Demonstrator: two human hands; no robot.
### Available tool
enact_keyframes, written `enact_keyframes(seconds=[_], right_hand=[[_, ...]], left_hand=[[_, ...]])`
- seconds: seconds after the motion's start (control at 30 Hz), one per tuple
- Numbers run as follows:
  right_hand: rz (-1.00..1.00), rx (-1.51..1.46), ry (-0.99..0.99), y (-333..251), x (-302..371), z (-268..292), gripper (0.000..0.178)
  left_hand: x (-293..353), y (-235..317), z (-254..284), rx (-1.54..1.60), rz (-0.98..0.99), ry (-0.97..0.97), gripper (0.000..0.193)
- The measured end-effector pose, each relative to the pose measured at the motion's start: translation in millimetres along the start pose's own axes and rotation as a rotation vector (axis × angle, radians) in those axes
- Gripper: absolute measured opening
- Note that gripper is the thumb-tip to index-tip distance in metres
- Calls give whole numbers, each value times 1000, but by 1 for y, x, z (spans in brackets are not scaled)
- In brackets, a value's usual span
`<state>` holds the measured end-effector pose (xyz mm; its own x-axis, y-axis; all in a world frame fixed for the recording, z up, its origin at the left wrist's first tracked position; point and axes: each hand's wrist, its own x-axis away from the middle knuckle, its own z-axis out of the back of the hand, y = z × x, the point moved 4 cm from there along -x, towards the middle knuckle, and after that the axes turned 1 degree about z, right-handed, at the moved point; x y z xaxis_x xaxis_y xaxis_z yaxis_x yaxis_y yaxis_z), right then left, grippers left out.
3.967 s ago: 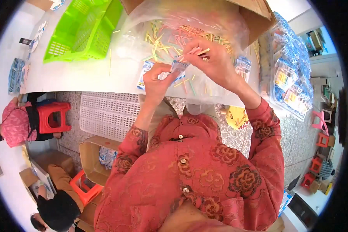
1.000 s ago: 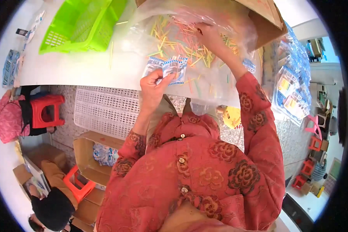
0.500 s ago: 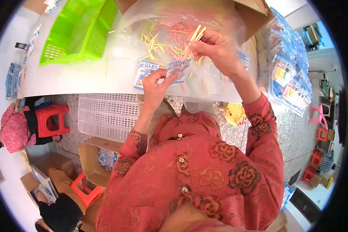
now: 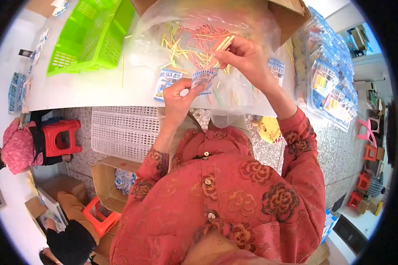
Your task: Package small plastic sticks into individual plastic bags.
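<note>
My left hand (image 4: 177, 100) pinches a small blue-and-clear printed packet (image 4: 203, 78) at the table's near edge. Pinkish sticks show at the packet's upper end. Just above and to the right, my right hand (image 4: 248, 59) is closed on a few thin yellow sticks (image 4: 226, 43), held slanted between thumb and fingers, apart from the packet. Beyond both hands lie loose pink sticks (image 4: 204, 34) and yellow sticks (image 4: 176, 46) on clear plastic sheeting (image 4: 146, 39). Another printed packet (image 4: 167, 81) rests flat beside my left hand.
A green plastic basket (image 4: 82, 53) stands at the far left of the table. Cardboard (image 4: 292, 22) rises at the back right, near stacked filled packets (image 4: 331, 70). Below the table edge is a white perforated crate (image 4: 124, 132). Two people sit at the left near red stools (image 4: 63, 137).
The yellow sticks in my right hand have tipped further over to the right, and that hand has shifted slightly. My left hand keeps the packet in nearly the same place.
</note>
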<state>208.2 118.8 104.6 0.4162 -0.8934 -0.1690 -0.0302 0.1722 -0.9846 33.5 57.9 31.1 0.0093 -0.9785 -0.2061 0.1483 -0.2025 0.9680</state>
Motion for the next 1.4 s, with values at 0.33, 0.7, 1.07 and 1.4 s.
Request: enact_keyframes(seconds=[0.33,0.7,1.07,1.4], right_hand=[[559,595,54,-28,9,-10,16],[702,671,-106,-34,17,-22,22],[722,720,-26,-39,17,-16,21],[806,773,-5,-42,20,-17,24]], left_hand=[[0,-13,-1,216,117,-5,8],[2,-18,-1,340,135,-29,8],[3,-13,-2,324,111,-75,7],[5,-15,-1,367,118,-121,8]])
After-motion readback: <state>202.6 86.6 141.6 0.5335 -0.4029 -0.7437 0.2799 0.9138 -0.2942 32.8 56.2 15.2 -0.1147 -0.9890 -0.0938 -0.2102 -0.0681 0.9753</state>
